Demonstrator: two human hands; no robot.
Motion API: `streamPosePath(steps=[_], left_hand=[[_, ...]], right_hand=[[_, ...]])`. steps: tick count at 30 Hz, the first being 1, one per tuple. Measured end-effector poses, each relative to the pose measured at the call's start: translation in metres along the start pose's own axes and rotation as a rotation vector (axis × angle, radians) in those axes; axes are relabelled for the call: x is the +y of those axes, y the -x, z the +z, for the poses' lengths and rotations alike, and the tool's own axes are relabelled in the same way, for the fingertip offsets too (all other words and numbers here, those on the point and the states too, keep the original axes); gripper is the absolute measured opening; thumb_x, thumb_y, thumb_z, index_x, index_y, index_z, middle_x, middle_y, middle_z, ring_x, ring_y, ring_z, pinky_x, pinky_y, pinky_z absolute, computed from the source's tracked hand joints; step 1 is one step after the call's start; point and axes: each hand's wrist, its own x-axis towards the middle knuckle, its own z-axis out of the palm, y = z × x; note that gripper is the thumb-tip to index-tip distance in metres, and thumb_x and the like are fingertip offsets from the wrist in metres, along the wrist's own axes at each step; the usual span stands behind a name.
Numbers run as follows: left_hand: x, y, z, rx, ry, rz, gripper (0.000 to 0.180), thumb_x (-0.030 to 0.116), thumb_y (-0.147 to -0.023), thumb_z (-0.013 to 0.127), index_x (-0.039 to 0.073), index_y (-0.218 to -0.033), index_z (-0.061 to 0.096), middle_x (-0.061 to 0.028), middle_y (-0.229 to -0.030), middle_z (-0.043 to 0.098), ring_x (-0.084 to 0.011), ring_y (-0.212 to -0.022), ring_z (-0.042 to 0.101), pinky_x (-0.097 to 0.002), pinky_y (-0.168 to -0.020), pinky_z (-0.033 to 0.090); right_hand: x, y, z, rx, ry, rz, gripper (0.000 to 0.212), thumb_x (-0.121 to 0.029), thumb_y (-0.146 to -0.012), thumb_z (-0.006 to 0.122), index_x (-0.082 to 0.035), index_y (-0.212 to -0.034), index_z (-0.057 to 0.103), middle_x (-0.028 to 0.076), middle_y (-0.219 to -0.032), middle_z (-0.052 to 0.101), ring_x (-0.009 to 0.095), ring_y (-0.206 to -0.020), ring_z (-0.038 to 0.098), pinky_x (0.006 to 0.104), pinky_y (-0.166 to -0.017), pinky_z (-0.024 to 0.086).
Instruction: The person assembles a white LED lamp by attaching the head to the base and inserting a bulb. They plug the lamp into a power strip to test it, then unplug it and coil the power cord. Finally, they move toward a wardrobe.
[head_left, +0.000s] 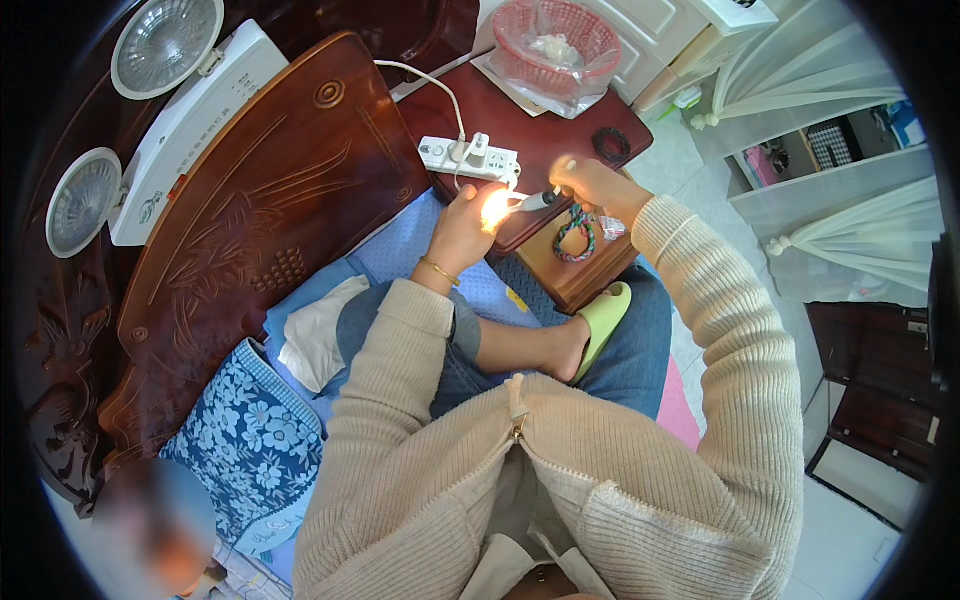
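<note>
My left hand [461,235], with a gold bracelet at its wrist, has its fingers closed around a bright glowing light [496,207]. The glare washes out the fingertips. From that glow a small grey-white rod [538,201] with a dark end points toward my right hand [600,188]. The right fingers are curled, and a small white bit shows at their tips; what it is I cannot make out. Below the right hand, a braided multicoloured loop [575,238] rests in the open wooden drawer [560,275]. Just behind the glow lies a white power strip [470,157] with plugs in it.
On the reddish-brown nightstand [550,125] are a dark ring [611,145] and a pink basket [555,45] lined with clear plastic. A carved headboard [250,200] and a twin-lamp white unit [200,130] stand left. A light-green slipper [605,320] is on my foot.
</note>
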Motion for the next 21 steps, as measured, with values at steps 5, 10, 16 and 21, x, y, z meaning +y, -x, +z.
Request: streamPosePath(steps=[5,10,16,21], left_hand=[[0.002,0.002,-0.004,-0.003,-0.095,0.01,0.031,0.018,-0.082,0.061,0.015,-0.113,0.058,-0.0154,-0.088,0.056,-0.0361,-0.082,0.058,-0.0424,-0.069,0.048],[0.001,-0.002,-0.002,0.009,0.01,-0.004,0.032,0.018,-0.081,0.063,0.011,-0.112,0.058,-0.0161,-0.09,0.058,-0.0356,-0.083,0.058,-0.0414,-0.071,0.048],[-0.004,-0.002,0.0,-0.04,0.289,-0.119,0.033,0.017,-0.08,0.064,0.004,-0.11,0.059,-0.0176,-0.097,0.063,-0.0332,-0.089,0.06,-0.0372,-0.077,0.048],[-0.005,-0.003,0.001,-0.105,0.398,-0.209,0.033,0.014,-0.08,0.063,0.003,-0.111,0.059,-0.0178,-0.102,0.063,-0.0304,-0.094,0.061,-0.035,-0.081,0.048]], right_hand=[[-0.013,0.02,-0.001,0.016,-0.178,0.125,0.022,-0.025,-0.079,0.065,-0.007,-0.069,0.058,0.0,-0.059,0.053,0.007,-0.044,0.041,0.0219,-0.038,0.026],[-0.004,0.02,-0.005,-0.03,-0.41,-0.017,0.016,-0.022,-0.084,0.062,-0.006,-0.08,0.059,0.002,-0.067,0.059,0.007,-0.053,0.05,0.0212,-0.043,0.038],[0.001,0.034,0.004,0.001,-0.431,-0.229,0.016,-0.019,-0.088,0.059,-0.003,-0.092,0.059,0.004,-0.079,0.062,0.009,-0.066,0.058,0.0217,-0.059,0.049],[0.001,0.042,0.012,0.059,-0.348,-0.398,0.015,-0.017,-0.09,0.056,-0.002,-0.09,0.058,0.003,-0.081,0.06,0.009,-0.069,0.056,0.0236,-0.064,0.049]])
